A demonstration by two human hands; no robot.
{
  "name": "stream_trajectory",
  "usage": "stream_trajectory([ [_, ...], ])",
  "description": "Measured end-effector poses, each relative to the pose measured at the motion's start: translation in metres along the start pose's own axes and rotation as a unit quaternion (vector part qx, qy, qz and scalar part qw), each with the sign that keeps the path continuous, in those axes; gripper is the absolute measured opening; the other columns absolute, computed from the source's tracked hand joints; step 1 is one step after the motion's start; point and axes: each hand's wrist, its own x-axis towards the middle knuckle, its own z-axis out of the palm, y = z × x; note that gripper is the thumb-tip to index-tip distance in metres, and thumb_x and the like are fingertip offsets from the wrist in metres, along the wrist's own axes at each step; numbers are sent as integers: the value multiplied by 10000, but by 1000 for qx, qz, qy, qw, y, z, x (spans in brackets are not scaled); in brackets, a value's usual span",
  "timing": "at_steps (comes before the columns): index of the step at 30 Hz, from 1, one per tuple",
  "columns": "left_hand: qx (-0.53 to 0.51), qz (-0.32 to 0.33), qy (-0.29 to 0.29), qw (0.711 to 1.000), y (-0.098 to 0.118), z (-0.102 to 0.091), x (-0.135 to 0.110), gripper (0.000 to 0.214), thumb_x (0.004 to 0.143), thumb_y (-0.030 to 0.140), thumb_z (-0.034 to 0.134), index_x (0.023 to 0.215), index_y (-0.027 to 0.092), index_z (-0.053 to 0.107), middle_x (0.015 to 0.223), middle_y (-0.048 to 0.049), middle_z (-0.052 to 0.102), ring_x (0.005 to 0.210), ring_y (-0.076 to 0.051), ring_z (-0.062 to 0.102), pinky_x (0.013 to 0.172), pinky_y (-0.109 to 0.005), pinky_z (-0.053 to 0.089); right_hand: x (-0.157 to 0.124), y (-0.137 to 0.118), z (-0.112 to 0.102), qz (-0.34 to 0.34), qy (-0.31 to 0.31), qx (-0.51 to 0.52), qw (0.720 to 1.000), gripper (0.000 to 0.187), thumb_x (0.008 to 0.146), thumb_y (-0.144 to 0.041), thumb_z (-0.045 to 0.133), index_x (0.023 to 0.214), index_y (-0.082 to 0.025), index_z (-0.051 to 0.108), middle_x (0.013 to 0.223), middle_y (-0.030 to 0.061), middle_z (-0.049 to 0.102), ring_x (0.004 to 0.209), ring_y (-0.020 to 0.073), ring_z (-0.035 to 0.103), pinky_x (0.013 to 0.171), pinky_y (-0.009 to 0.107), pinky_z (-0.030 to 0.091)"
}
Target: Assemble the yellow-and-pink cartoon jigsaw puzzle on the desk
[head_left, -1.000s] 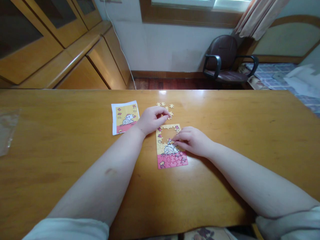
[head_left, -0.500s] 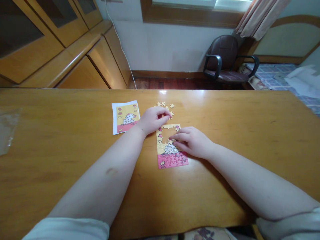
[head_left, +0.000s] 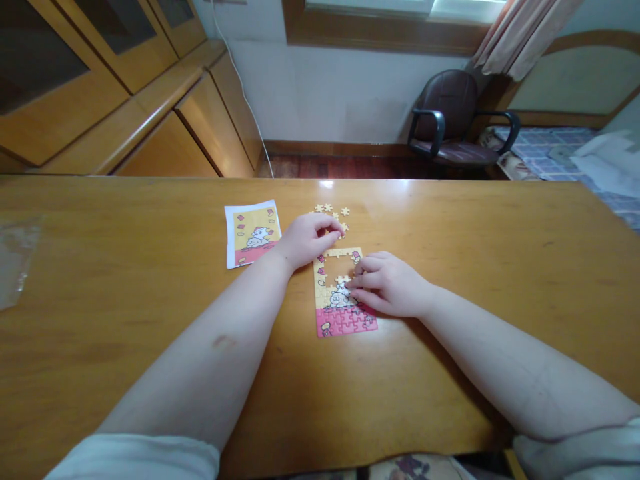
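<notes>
A partly assembled jigsaw puzzle [head_left: 345,321], pink below and yellow above with a white cartoon animal, lies on the table with a gap in its upper part. My right hand [head_left: 390,285] rests over its right side, fingers a little apart and tips touching the pieces near the gap. Just beyond the top edge, my left hand [head_left: 313,237] hovers low at the loose yellow puzzle pieces [head_left: 328,208]. Its thumb and index finger nearly meet in a pinch; whether a piece is between them is hidden. Part of the loose pile sits behind that hand.
A printed picture sheet [head_left: 254,235] of the same design lies left of the puzzle, partly behind my left forearm. Clear plastic wrapping [head_left: 17,260] is at the far left of the wooden table [head_left: 475,267]. An office chair [head_left: 453,120] stands beyond the table.
My right hand's fingers have drawn back slightly from the gap, uncovering more of the pieces along its lower edge. My left hand stays almost still at the loose pieces.
</notes>
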Motion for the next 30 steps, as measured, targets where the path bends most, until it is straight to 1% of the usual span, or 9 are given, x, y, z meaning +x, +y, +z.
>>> stream_trajectory([
  [7,-2,2,-6,1000,0,0,1,170,815,225,562,835,178,724,842,-24,719,723,-132,581,696,-270,461,0,0,0,22,-11,-20,999,245,921,-376,580,978,-211,753,924,84,685,826,191,621,782,354,452],
  [15,7,-2,-6,1000,-1,1,1,169,820,228,559,845,185,720,833,-19,715,719,-133,580,689,-269,459,-1,1,1,28,-11,-21,999,272,922,-402,582,1040,-215,740,936,86,676,842,195,613,789,356,449],
  [26,4,-4,-7,1000,0,0,1,164,821,199,564,848,179,724,822,-14,712,706,-128,577,679,-264,456,0,1,0,30,-11,-24,999,297,930,-421,570,1037,-206,743,935,89,677,846,201,618,792,362,452],
  [30,1,-4,-5,1000,0,1,1,158,824,197,570,848,181,726,815,-14,710,705,-128,577,680,-264,453,-1,1,0,34,-7,-27,999,307,922,-429,580,1062,-204,736,967,95,679,873,211,618,817,377,454],
])
